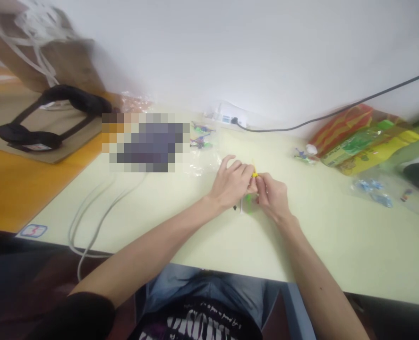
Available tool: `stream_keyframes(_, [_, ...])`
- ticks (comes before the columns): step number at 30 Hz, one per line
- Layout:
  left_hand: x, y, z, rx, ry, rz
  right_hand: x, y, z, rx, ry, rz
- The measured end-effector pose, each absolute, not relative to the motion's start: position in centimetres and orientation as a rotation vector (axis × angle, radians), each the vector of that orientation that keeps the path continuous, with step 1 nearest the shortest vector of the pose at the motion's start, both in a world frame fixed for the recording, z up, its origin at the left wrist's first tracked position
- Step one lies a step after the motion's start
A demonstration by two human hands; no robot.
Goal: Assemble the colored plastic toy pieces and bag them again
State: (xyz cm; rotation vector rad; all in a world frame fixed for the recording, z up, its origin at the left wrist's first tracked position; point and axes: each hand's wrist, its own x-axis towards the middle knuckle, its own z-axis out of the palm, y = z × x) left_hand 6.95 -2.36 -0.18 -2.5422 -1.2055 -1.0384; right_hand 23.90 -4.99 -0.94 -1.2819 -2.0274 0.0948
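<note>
My left hand (233, 180) and my right hand (272, 192) meet above the pale table. Between their fingertips is a small yellow plastic piece (255, 174), pinched from both sides. Its lower part is hidden by my fingers. Just below my hands, a green plastic piece (249, 204), a thin white stick-like piece (241, 206) and a small black piece (235, 208) show on the tabletop, partly covered.
Clear bags with colourful small parts (201, 137) lie behind my left hand. A blurred-out dark device (149, 144) with white cables (103, 217) stands left. Snack packets (358, 141) and a bag of blue pieces (374, 189) lie right. A black cable (287, 130) runs along the wall.
</note>
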Motion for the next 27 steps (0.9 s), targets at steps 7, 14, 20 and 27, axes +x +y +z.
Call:
stream_keyframes(7, [7.0, -2.5, 0.0, -2.530, -1.224, -1.046, 24.0, -5.0, -0.8, -1.288, -2.028, 0.110])
stream_keyframes(14, [7.0, -2.6, 0.1, -2.528, -1.230, -1.053, 23.9, -4.9, -0.9, -1.297, -2.027, 0.056])
stream_keyframes(20, [6.4, -2.5, 0.1, -2.506, -1.267, -1.098, 25.2, -4.7, -0.7, -1.365, -1.869, 0.009])
stream_keyframes(27, [2.9, -0.8, 0.0, -2.467, -1.248, -1.296, 29.1, -3.8, -1.1, -1.509, -1.665, 0.072])
